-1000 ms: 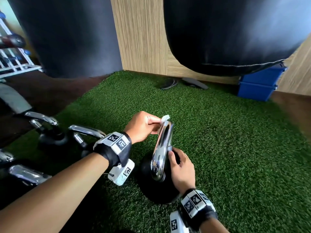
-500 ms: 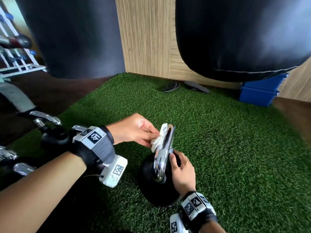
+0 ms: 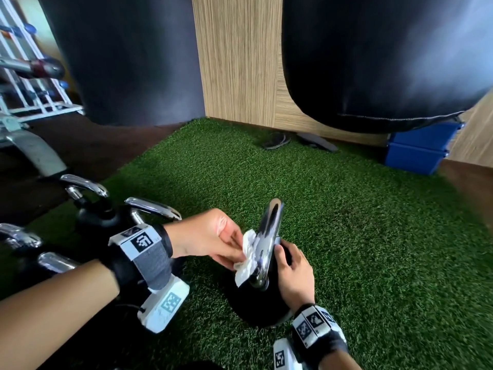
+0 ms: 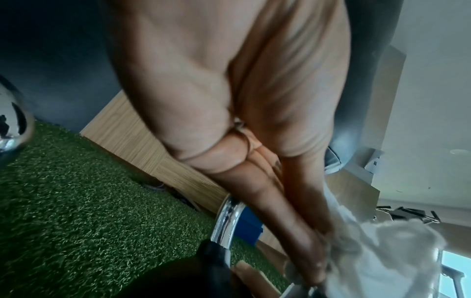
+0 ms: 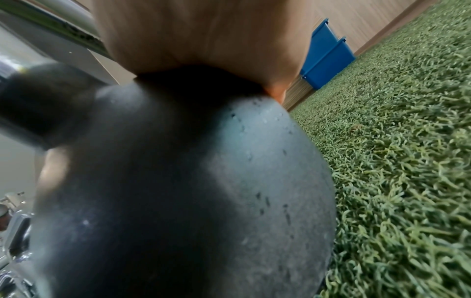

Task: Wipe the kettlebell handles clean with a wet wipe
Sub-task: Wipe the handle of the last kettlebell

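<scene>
A black kettlebell (image 3: 256,307) (image 5: 178,191) with a chrome handle (image 3: 268,236) (image 4: 226,219) stands on the green turf. My left hand (image 3: 213,240) (image 4: 293,231) pinches a crumpled white wet wipe (image 3: 246,256) (image 4: 377,262) against the left side of the handle, low down near its base. My right hand (image 3: 292,273) rests on the kettlebell's body on the right, fingers curved over the ball beside the handle. In the right wrist view the ball fills the frame and the fingers are mostly hidden.
Several more chrome-handled kettlebells (image 3: 101,206) stand at the left on the dark floor. Two black punching bags (image 3: 373,62) hang ahead. Blue bins (image 3: 418,150) sit at the right wall, sandals (image 3: 277,141) at the far turf edge, a white rack (image 3: 24,84) at far left.
My left hand has slid the wipe down the handle from its top to near its base. The right hand has stayed on the kettlebell.
</scene>
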`<state>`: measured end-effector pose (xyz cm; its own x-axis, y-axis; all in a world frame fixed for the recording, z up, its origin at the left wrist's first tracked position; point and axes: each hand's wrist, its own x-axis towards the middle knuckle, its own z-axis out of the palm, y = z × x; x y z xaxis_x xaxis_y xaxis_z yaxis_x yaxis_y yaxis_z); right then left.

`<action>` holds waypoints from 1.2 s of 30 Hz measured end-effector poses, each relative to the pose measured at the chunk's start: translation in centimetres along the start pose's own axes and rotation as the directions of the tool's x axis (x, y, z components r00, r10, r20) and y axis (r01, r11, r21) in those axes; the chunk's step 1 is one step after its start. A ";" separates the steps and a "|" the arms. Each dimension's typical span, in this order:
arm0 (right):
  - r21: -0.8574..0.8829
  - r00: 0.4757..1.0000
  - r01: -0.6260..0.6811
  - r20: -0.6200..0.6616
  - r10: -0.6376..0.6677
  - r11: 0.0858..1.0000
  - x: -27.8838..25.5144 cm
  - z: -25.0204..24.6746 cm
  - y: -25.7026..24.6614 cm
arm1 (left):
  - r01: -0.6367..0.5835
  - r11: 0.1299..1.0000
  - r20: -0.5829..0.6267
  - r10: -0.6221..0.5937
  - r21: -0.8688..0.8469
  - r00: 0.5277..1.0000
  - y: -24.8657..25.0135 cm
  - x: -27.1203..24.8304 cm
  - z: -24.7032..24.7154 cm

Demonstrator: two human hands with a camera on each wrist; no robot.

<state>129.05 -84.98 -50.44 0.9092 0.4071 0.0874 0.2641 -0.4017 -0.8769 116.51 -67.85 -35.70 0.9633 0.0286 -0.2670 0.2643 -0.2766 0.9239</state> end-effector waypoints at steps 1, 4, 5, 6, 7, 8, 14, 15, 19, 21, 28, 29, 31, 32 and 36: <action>0.003 1.000 0.001 -0.001 -0.001 1.000 0.1 0.0 0.0 | -0.002 1.000 0.005 0.002 0.002 1.000 -0.2 -0.3 0.1; 0.005 1.000 0.012 -0.007 -0.012 1.000 0.2 0.1 0.2 | -0.026 1.000 -0.017 0.026 0.007 1.000 -0.8 -0.6 0.5; 0.004 1.000 0.015 -0.011 -0.015 1.000 0.2 0.1 0.2 | -0.028 0.999 -0.011 0.029 0.023 1.000 -1.2 -0.7 0.8; 0.005 1.000 0.018 -0.014 -0.018 1.000 0.2 0.1 0.2 | -0.031 0.998 -0.003 0.031 0.048 1.000 -1.5 -0.8 1.1; 0.007 1.000 0.021 -0.016 -0.021 1.000 0.2 0.2 0.3 | -0.035 0.997 0.000 0.035 0.068 0.999 -1.8 -0.8 1.4; 0.009 1.000 0.024 -0.015 -0.024 1.000 0.2 0.2 0.3 | -0.044 0.996 0.001 0.044 0.075 0.999 -2.1 -0.9 1.5; -0.003 1.000 0.021 -0.018 -0.021 1.000 0.3 0.2 0.5 | -0.062 0.985 -0.086 0.077 0.163 0.993 -3.9 -0.8 2.5; -0.005 1.000 0.024 -0.020 -0.024 1.000 0.3 0.2 0.5 | -0.036 0.982 -0.109 0.057 0.185 0.992 -4.3 -0.6 2.9; -0.031 0.998 0.017 0.059 -0.015 0.999 0.5 -0.1 0.2 | 0.036 0.935 -0.165 0.025 0.354 0.986 -4.4 0.2 3.7; -0.041 0.994 -0.014 0.109 0.018 0.999 0.4 -0.9 -0.4 | 0.021 0.935 -0.136 0.029 0.354 0.990 -3.7 -0.1 3.0; 0.021 0.851 0.446 -0.319 -0.417 0.895 -2.4 -7.3 -6.6 | -0.154 0.980 -0.313 0.188 0.128 0.931 1.1 -1.4 -0.6; 0.016 0.814 0.531 -0.287 -0.505 0.847 -3.0 -8.3 -8.1 | -0.179 0.980 -0.300 0.199 0.091 0.933 1.9 -1.5 -0.7; 0.072 0.787 0.613 -0.145 -0.600 0.787 -3.9 -9.7 -10.8 | -0.219 0.974 -0.254 0.224 0.050 0.941 3.1 -1.6 -0.2; 0.102 0.780 0.625 -0.069 -0.621 0.774 -4.3 -10.1 -11.8 | -0.230 0.972 -0.245 0.234 0.046 0.941 3.6 -1.6 0.0; 0.162 0.779 0.614 0.034 -0.626 0.773 -4.5 -10.4 -13.3 | -0.231 0.973 -0.242 0.226 0.008 0.944 4.6 -1.4 0.9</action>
<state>124.77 -90.03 -34.24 0.5320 0.5966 0.6009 0.7102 0.0721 -0.7003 116.35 -69.99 -31.36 0.9803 0.1963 0.0234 0.0338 -0.2831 0.9585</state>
